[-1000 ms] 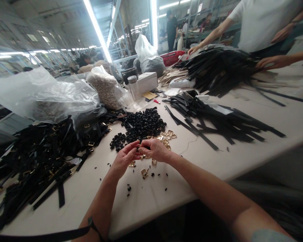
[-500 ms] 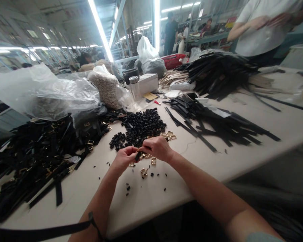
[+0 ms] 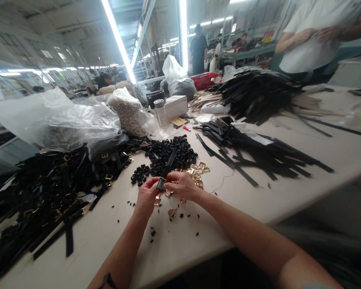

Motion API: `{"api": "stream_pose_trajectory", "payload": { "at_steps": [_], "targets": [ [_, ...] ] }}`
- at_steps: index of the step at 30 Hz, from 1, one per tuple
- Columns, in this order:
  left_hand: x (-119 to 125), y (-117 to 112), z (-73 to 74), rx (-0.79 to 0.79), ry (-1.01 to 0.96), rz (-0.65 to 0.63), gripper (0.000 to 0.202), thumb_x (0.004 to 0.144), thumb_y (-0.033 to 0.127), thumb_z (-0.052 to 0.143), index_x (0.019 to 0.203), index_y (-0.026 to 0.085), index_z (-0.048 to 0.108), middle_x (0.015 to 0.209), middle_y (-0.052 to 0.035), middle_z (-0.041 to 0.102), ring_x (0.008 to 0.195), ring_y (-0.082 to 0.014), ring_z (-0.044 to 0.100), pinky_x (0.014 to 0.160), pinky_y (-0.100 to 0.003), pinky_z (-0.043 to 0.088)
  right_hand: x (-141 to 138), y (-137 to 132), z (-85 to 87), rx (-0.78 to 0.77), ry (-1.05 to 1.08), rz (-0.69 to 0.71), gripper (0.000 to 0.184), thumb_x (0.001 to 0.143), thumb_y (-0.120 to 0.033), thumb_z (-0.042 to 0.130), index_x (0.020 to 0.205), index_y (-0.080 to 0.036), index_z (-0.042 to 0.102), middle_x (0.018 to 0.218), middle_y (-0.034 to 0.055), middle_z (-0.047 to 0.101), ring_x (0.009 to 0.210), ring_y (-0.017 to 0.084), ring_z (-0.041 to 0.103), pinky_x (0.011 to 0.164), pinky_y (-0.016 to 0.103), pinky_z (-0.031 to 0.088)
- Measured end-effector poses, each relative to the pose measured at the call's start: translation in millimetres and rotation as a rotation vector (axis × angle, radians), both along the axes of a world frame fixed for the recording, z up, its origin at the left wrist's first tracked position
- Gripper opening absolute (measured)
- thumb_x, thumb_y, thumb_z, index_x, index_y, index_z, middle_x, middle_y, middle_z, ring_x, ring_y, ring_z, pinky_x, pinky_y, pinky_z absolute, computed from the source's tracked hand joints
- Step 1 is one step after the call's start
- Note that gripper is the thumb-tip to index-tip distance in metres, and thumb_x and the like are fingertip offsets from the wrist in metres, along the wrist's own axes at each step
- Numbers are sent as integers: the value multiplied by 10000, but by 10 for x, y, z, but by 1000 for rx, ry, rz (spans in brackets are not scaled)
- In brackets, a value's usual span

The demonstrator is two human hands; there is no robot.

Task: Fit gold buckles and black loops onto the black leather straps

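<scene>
A black strap is pinched between my two hands above the table, and part of it points away over the heap of small black loops. Gold metal shows across the strap where my fingers meet, and its short near end hangs toward me. My left hand grips it from the left, thumb and fingers closed. From the other side my right hand also holds it, fingers bent together. Beneath and beside the hands lie loose gold buckles. A dark piece of strap lies by my left forearm.
Finished-looking straps with gold buckles pile up on the left. Plain black straps fan out on the right, with a larger bundle behind. Plastic bags, a clear jar and a white box stand at the back.
The strap now points away from me between my hands, its near end showing. My right hand has turned and lowered slightly. The long strap at lower left has mostly left view.
</scene>
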State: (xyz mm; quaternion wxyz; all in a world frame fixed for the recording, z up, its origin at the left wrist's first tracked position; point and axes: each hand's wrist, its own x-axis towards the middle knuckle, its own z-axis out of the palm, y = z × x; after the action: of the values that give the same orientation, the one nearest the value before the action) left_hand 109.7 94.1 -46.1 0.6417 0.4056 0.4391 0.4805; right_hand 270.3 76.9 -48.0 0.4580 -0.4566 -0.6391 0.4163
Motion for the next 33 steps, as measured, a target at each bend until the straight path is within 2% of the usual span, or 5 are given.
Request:
{"api": "stream_pose_trajectory", "payload": {
  "at_steps": [7, 15, 19, 23, 33],
  "targets": [
    [109, -67, -67, 99, 61, 4, 327, 591, 372, 843, 781, 138, 717, 673, -10, 695, 573, -116, 624, 614, -242, 518, -105, -16, -62, 120, 143, -123, 292, 846, -430, 623, 940, -173, 725, 880, 52, 700, 823, 174, 617, 751, 292, 493],
    [-97, 20, 135, 124, 235, -186, 323, 591, 387, 849, 766, 146, 725, 696, -47, 712, 613, -153, 638, 637, -269, 519, -139, 32, -107, -169, 517, -42, 317, 730, -462, 722, 800, -157, 677, 773, 18, 683, 686, 126, 608, 676, 260, 503],
    [-500, 232, 228, 218, 446, -174, 286, 630, 388, 810, 766, 155, 715, 696, -50, 705, 615, -150, 613, 615, -251, 483, -93, 47, -74, -151, 505, -36, 299, 751, -453, 707, 781, -168, 623, 785, 24, 695, 704, 132, 638, 714, 279, 531],
    [-783, 331, 287, 357, 962, -165, 203, 705, 390, 704, 739, 191, 715, 645, -10, 675, 578, -145, 556, 559, -247, 409, -51, 59, -75, -189, 353, -59, 273, 780, -428, 659, 744, -183, 544, 729, 11, 668, 588, 112, 613, 571, 243, 519],
    [-579, 276, 138, 449, 1381, -360, 91, 735, 266, 642, 787, 213, 694, 764, -24, 699, 696, -183, 603, 644, -283, 412, -43, 13, -30, -90, 70, -101, 222, 835, -330, 561, 684, -191, 478, 619, -28, 592, 455, 69, 512, 402, 169, 364]
  ]
}}
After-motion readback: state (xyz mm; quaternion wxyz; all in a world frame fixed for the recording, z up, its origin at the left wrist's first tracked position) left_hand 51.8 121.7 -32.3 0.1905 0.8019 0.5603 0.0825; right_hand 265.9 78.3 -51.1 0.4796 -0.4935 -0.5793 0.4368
